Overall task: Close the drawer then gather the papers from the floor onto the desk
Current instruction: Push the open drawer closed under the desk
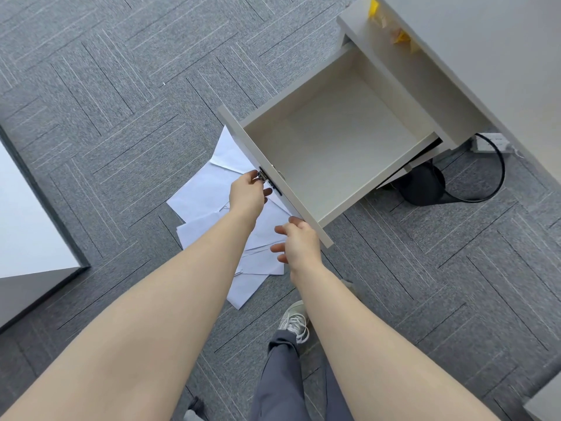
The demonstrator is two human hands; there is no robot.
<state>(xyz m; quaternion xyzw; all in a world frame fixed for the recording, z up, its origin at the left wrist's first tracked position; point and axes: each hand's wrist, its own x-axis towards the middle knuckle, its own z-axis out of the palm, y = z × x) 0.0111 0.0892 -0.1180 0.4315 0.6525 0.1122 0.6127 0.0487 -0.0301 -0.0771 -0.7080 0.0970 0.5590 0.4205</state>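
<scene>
Drawer-closing step, head view. The drawer (340, 141) stands fully pulled out from the desk (485, 56), its inside bare. The left hand (247, 192) is at the drawer front, fingertips pinched on the small metal lock (261, 175) fixed there. The right hand (299, 243) lies nearer the person, at the near corner of the same front panel, fingers spread and loosely bent, the uppermost just touching the panel edge and grasping nothing. The papers (212, 189) lie scattered on the carpet (121, 101) directly beneath both hands and partly under the drawer front (several overlapping white sheets, exact count not clear). A shoe (296, 320) shows below the right wrist; a dark bin (423, 185) and cable (498, 165) sit beyond the drawer, away from the hands.

Judgement: the first step is in hand and not yet done; no paper has been lifted. The next move calls for both hands to press the front panel forward, away from the body, evenly enough that the drawer runs straight on its slides until the front meets the desk. Only then should the hands drop to the sheets below and sweep them together for lifting onto the desk top
</scene>
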